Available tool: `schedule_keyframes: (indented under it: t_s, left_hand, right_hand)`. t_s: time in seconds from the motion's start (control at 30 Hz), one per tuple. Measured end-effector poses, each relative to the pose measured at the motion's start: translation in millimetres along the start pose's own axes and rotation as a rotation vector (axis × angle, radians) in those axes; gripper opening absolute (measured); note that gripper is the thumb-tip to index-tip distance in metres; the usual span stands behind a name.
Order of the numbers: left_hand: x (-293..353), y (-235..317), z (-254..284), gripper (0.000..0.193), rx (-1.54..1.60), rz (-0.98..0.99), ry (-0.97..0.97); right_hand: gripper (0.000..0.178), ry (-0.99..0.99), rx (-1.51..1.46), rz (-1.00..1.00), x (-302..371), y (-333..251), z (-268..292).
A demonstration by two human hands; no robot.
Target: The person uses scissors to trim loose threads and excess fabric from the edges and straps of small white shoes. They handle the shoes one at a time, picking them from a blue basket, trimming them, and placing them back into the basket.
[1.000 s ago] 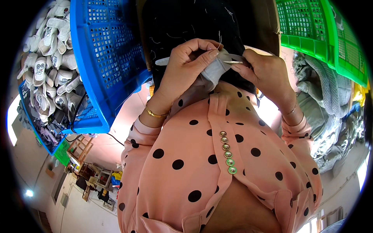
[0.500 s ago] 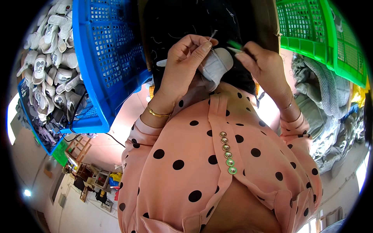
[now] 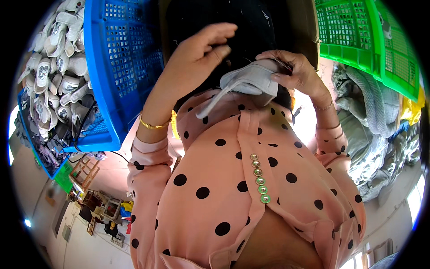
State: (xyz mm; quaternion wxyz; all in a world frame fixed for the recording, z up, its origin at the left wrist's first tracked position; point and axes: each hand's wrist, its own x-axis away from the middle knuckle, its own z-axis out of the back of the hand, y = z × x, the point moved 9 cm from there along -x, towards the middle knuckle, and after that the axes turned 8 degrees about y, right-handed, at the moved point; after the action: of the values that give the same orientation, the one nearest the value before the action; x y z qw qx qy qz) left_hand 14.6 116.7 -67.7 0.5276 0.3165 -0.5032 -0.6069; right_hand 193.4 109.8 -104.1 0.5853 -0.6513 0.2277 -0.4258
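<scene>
A pale grey fabric shoe upper (image 3: pixel 253 80) lies in front of my belly, with a narrow strap trailing down to the left. My right hand (image 3: pixel 301 71) grips its right end between thumb and fingers. A thin dark object (image 3: pixel 285 66) also sits in that hand; its kind cannot be made out. Up and to the left of the upper, my left hand (image 3: pixel 197 56) is free of it. Its fingers are stretched out, the thumb stands apart, and nothing is in it.
On the left stands a blue plastic crate (image 3: pixel 127 49), beside a heap of pale shoe uppers (image 3: pixel 58 71). A green plastic crate (image 3: pixel 354 31) is at the far right, above grey bundled fabric (image 3: pixel 369 107). Dark cloth with loose thread bits (image 3: pixel 215 13) lies beyond my hands.
My left hand has let go of the shoe upper and moved up and left. My right hand, earlier apart with a green and white pointed thing, now grips the upper, which has turned.
</scene>
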Motion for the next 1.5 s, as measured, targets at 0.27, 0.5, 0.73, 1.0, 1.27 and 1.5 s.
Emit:
schedule_keyframes:
  t_s: [0.27, 0.5, 0.73, 1.0, 1.27, 1.5]
  left_hand:
    - [3, -32, -48, 0.022, 0.048, 0.121, -0.073]
    - [17, -36, -52, 0.015, 0.186, 0.113, 0.221]
    - [21, -42, -64, 0.016, 0.621, 0.186, 0.336]
    - [10, -43, -62, 0.017, 1.184, 0.266, 0.186]
    - [16, -34, -29, 0.022, 0.171, 0.04, 0.204]
    - [13, -41, -43, 0.01, 0.043, -0.025, 0.097]
  right_hand:
    - [0.042, -0.145, -0.029, -0.02, -15, 11, 8]
    - [0.031, 0.146, 0.369, 0.053, -2, 9, 10]
    - [0.033, 0.177, 0.303, 0.069, -5, 13, 10]
    - [0.035, 0.146, 0.326, 0.155, -8, 18, -2]
    - [0.034, 0.136, 0.172, 0.085, -9, 27, -5]
    - [0.033, 0.118, 0.123, 0.064, -9, 28, -8]
